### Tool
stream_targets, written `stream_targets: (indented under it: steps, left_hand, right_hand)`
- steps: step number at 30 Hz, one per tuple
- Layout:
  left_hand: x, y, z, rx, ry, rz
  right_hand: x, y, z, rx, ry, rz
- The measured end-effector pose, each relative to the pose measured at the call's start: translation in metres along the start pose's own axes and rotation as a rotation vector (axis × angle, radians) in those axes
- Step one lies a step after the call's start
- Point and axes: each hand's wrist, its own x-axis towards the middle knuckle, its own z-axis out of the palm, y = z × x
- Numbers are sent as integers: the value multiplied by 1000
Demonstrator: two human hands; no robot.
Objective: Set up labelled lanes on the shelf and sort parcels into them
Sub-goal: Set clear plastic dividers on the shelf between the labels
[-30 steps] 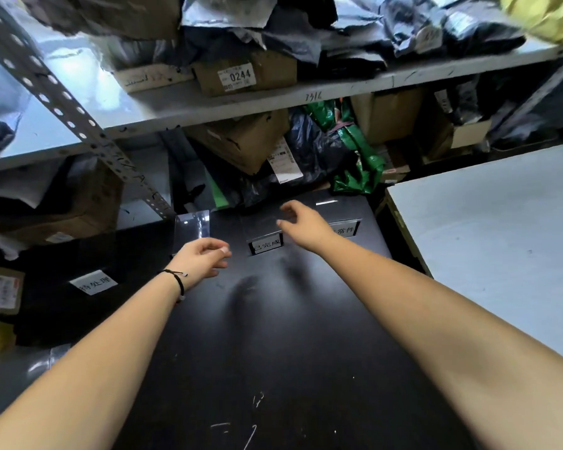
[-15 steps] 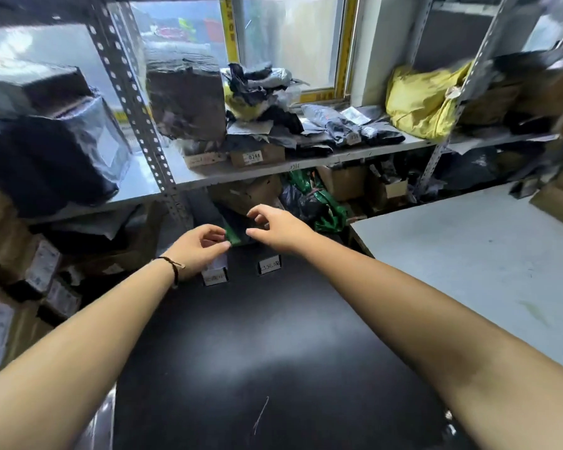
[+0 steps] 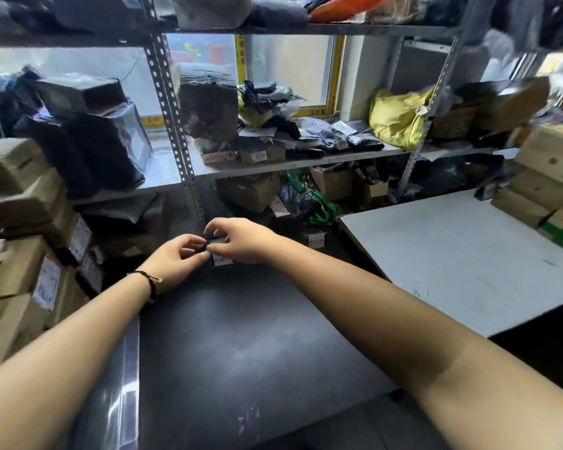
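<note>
Black tabletop (image 3: 241, 336) runs ahead of the person, and at its far end both hands meet on a small dark label stand (image 3: 221, 258) with a pale paper slip in it. The left hand (image 3: 176, 258), with a dark cord at the wrist, pinches the stand's left edge between thumb and forefinger. The right hand (image 3: 241, 241) curls over its top and pinches it from the other side. A second label stand (image 3: 317, 239) stands further right, near the corner of the white table (image 3: 452, 264).

Behind them the metal shelf (image 3: 273, 167) holds the parcels. There are two low cardboard boxes (image 3: 260, 155) with white stickers, grey and black mailing bags (image 3: 338, 138) and a yellow bag (image 3: 397, 118). Below it are more boxes and a green bag (image 3: 322, 212). Closed cartons (image 3: 20, 254) with white shipping labels are stacked at the left. More cartons (image 3: 546, 177) sit on the white table's far right. All the writing is too blurred to read.
</note>
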Motion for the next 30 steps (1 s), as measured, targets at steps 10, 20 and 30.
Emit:
stream_targets:
  steps: [10, 20, 30]
  left_hand:
    - [-44, -68, -17, 77, 31, -271]
    - [-97, -162, -24, 119, 198, -610]
    - [-112, -228, -16, 167, 110, -729]
  right_hand:
    - [43, -20, 61, -15, -193, -85]
    - [89, -23, 184, 155, -483, -47]
    - [110, -45, 297, 226, -516, 185]
